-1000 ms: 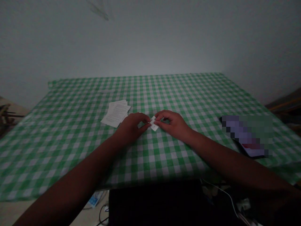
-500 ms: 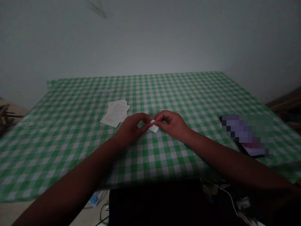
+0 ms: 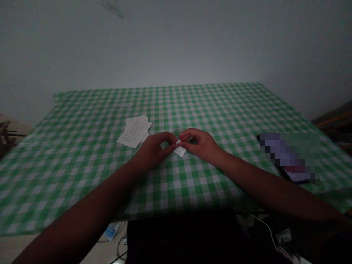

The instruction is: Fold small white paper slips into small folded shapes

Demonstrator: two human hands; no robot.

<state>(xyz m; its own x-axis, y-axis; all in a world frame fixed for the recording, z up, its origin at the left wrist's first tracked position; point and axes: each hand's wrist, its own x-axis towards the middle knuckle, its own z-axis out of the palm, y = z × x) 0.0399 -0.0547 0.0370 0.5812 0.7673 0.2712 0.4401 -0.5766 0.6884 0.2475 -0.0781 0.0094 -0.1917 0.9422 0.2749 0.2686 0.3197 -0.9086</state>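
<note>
On the worktop [image 3: 176, 194], the left hand [image 3: 155, 148] and right hand [image 3: 202, 144] pinch a small paper [image 3: 180, 151] between fingers, seemingly part-folded; toward ten o'clock, printed sheets [image 3: 134, 133] lie flat, unfolded.

Open lane over green-checked tablecloth [image 3: 198, 106] between my right hand [image 3: 202, 143] and wall [image 3: 176, 44]. Printed sheets [image 3: 133, 134] block way beyond my left hand [image 3: 155, 148]; pixelated device [image 3: 286, 154] obstructs right side, near my right forearm [image 3: 255, 179].

Phone [image 3: 286, 156] on grn/wht checked cloth [image 3: 192, 106], wall [image 3: 176, 44] bkgd.
Phone at R, partly pixelated; wall w/ dark smudge [image 3: 111, 8] up top L; below table edge, blue pkt [image 3: 110, 232] L, wht cable [image 3: 268, 225] R.
</note>
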